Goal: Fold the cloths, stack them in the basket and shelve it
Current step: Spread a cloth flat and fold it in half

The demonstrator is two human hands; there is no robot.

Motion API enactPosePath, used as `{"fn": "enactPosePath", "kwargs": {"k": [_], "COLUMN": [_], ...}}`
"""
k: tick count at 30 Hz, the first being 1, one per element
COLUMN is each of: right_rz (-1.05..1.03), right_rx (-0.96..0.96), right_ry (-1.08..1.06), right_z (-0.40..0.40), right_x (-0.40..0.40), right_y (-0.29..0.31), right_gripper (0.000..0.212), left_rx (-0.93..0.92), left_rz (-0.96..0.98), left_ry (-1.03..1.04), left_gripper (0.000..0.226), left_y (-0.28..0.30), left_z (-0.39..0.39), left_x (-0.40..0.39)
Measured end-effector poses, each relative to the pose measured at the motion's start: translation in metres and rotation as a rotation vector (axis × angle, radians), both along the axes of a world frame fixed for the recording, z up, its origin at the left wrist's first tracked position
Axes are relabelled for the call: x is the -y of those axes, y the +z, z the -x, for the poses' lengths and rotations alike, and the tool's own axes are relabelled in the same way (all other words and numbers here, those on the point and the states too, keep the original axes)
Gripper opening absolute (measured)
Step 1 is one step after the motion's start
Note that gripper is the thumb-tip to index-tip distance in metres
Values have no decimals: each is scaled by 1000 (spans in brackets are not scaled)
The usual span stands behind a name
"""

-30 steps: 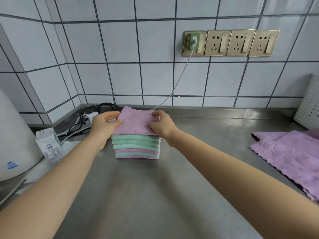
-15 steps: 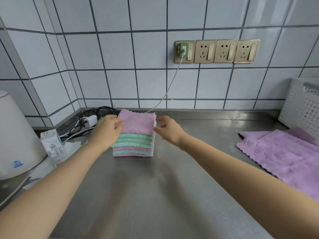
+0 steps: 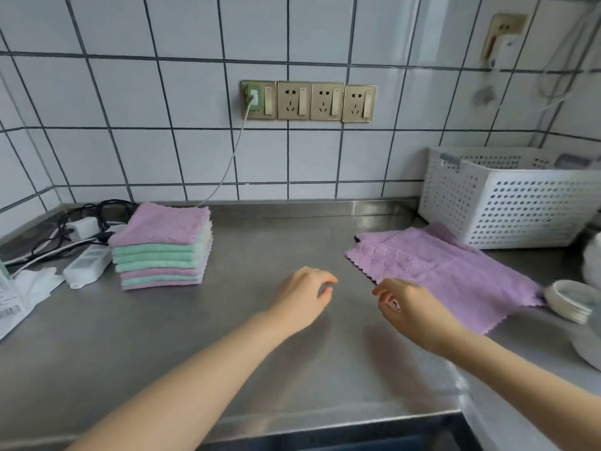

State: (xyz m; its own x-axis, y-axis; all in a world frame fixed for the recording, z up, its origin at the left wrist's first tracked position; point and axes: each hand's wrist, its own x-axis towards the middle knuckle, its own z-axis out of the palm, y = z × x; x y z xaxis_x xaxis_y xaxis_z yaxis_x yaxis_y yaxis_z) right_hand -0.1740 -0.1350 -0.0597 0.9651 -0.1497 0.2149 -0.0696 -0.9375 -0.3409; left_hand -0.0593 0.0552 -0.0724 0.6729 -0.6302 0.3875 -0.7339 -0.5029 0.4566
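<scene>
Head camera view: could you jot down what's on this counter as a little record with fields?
Surface: steel counter
Folded stack: purple and green cloths, back left
Unfolded cloth: purple cloth, lying flat on the right
Basket: white perforated basket, back right; contents not clear
Left hand: empty, over the counter
Right hand: empty, at the purple cloth's near edge

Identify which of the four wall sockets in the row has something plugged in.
The leftmost socket: it alone holds a green plug with a cable; the other three are empty.
</scene>
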Motion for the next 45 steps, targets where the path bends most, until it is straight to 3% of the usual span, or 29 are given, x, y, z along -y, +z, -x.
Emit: {"fn": "enactPosePath", "kwargs": {"k": [4, 8, 12, 15, 18, 20, 23, 25, 27, 29, 33, 36, 40, 42, 45], "right_rz": [158, 387, 520, 602, 441, 319, 129, 86, 90, 62, -25, -119, -193, -66, 3], "right_rx": [-60, -78, -29, -57, -34, -17, 72, 193, 334, 461, 611, 696, 704, 677, 754], "right_ry": [-125, -184, -98, -15, -205, -302, -271, -192, -131, -96, -60, -95, -111, -103, -74], "right_z": [43, 68, 72, 72, 63, 51, 35, 29, 30, 33, 37, 38, 36, 33, 32], "right_x": [36, 60, 77, 78, 86, 99, 100, 91, 83, 81, 89, 92, 83, 73, 61], "right_y": [-2, -15, -38, -38, -18, 0, 26, 38, 53, 70, 109, 130, 135, 128, 120], "right_gripper": [21, 34, 24, 9, 13, 10, 8, 14, 16, 16, 11, 8, 41, 44, 20], "left_rx": [-37, -75, -39, 1, 82, 41, -192, -251, -236, -173, -49, -28, 77, 120, 43], "left_rz": [-85, -146, -245, -217, -246, -277, -258, -265, -240, -198, 40, 304, 634, 624, 416], "left_ry": [-145, -285, -423, -460, -418, -345, -181, -76, 4, 53, 152, 185, 161, 111, 12], "left_gripper": [31, 32, 24, 22, 23, 20, 19, 26, 40, 31, 20, 23, 21, 19, 34], "left_y": [-9, -16, -25, -26, -19, -7, 8, 11, 12, 15, 38, 72, 121, 135, 145], "left_z": [26, 40, 47, 53, 55, 56, 48, 35, 22, 9, -24, -38, -34, -27, -19], "left_x": [60, 103, 126, 132, 135, 142, 164, 177, 181, 177, 151, 130, 92, 66, 17]}}
